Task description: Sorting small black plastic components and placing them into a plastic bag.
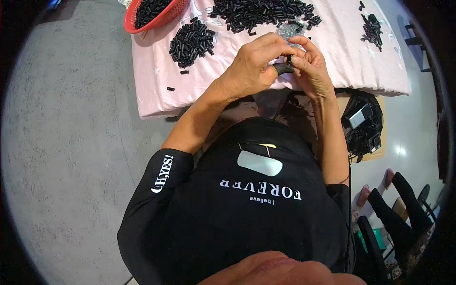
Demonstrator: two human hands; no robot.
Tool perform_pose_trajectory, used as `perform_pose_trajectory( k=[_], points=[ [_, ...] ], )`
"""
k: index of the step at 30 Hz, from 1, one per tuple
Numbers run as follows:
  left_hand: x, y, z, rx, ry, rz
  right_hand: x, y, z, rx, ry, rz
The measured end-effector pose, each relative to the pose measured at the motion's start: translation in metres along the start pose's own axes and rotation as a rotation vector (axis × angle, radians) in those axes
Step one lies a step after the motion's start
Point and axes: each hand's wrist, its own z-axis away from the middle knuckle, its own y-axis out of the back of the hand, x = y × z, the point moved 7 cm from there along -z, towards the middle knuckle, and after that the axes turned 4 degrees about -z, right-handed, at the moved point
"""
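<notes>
Head view, right hand [313,70]: thumb and fingers pinched on a black piece [289,60] over the bench [156,102] edge.
Left hand [254,64]: fingers curled to the piece; its own grip cannot be told.
Progress: one piece apparently mid-work.
Stock: left heap [192,43], far heap [261,13], right heap [372,32], red basket [167,17]; finished or waiting, unclear.

Black shirt [213,228] was worn, sleeves roughly elbow-length. White chest lettering [280,191] read upside down; rounded pale grey-green panel [259,164] sat at its 12 o'clock. White sleeve lettering [163,173] marked left sleeve [147,197], 9 o'clock. Right sleeve [338,194], 3 o'clock, showed black. Left hand [254,61] wore black, yellow-rimmed finger cot [285,69].
</notes>
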Motion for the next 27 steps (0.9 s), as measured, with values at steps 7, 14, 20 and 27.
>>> perform_pose_trajectory(
  k=[7,14,20,27],
  points=[
    [0.002,-0.001,0.006,0.100,0.004,0.020,0.001,-0.002,0.001,-0.018,-0.032,0.046],
    [-0.045,0.026,0.022,0.166,0.186,-0.137,0.006,-0.002,-0.004,0.083,-0.010,0.114],
    [-0.100,0.084,0.062,0.290,0.485,-0.580,0.002,0.004,-0.007,0.108,0.147,-0.010],
    [-0.090,0.054,0.040,0.279,0.434,-0.395,0.002,0.001,0.001,0.231,0.254,0.258]
  ],
)
